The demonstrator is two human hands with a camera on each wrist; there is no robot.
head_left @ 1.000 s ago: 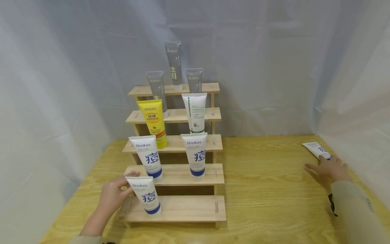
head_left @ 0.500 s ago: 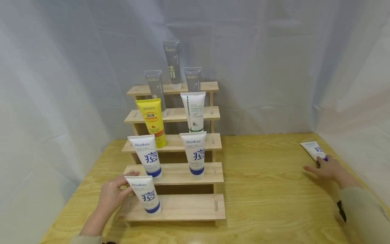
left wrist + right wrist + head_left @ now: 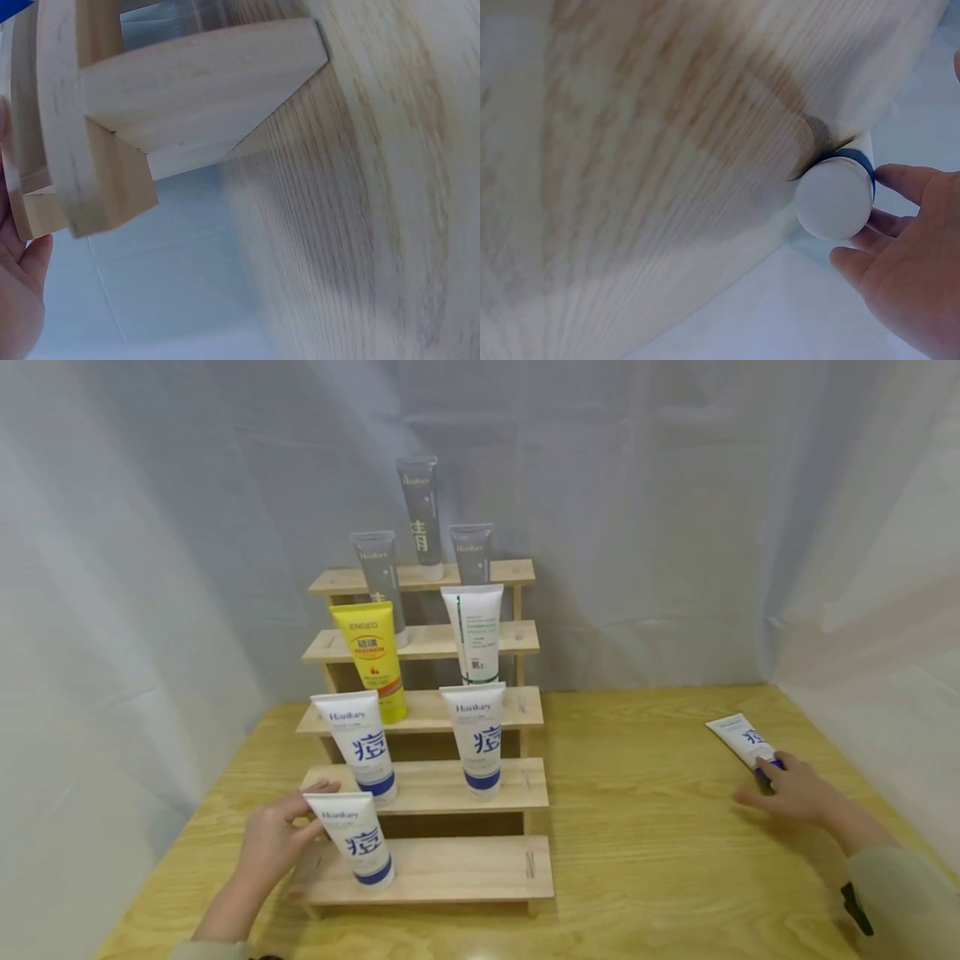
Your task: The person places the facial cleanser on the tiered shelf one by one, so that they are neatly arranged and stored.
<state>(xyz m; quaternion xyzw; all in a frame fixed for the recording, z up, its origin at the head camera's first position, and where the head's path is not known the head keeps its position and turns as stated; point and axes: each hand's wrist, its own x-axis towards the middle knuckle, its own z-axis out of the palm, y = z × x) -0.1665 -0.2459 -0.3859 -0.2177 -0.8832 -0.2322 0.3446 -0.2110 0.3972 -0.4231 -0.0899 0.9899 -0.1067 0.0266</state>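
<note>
In the head view my left hand (image 3: 276, 833) grips the left end of the second-lowest shelf of the wooden stand (image 3: 457, 893), fingers above and thumb beneath. Next to it on the lowest shelf stands a white Hankey tube (image 3: 351, 837) with a blue band. Far right, my right hand (image 3: 798, 793) touches the cap end of another white Hankey tube (image 3: 738, 739) lying flat on the table. Its thumb is spread away from the tube. The right wrist view shows the round white cap (image 3: 832, 199) with fingertips (image 3: 901, 181) against the tube's side.
Two white tubes (image 3: 476, 735) stand on the second shelf. Higher up are a yellow tube (image 3: 372, 656), a white-and-green tube (image 3: 474, 631) and several grey tubes (image 3: 420, 514). Pale sheeting (image 3: 637, 527) surrounds the wood-grain table (image 3: 637, 827).
My right hand and the lying tube have shifted left and toward the front of the table. My left hand keeps its place on the stand. The view has shifted slightly.
</note>
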